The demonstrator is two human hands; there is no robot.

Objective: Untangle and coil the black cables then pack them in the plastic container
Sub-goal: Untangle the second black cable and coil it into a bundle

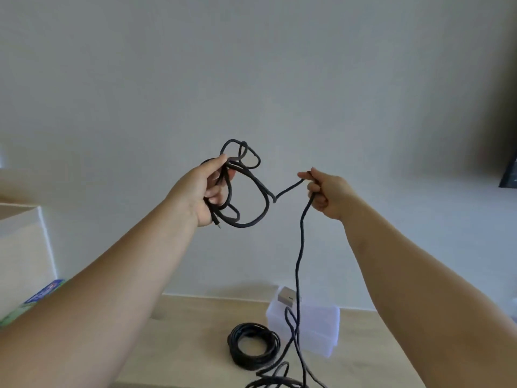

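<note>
Left grip (212, 189) curled round loose loops of cable (297, 264), raised before wall (251, 65); right grip (324, 194) pinching same cable near by, short span sagging btwn. Below right grip, cable hanging to desk (190, 340), ending in loose tangle at near edge. On desk, 2nd cable in neat coil (235, 345) just beside container (321, 331), touching or not unclear.

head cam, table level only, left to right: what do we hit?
Blue-green packet → coiled black cable → plastic container. Left out: the loose black cable hanging from the right hand, since it crosses both the coil and the container.
</note>
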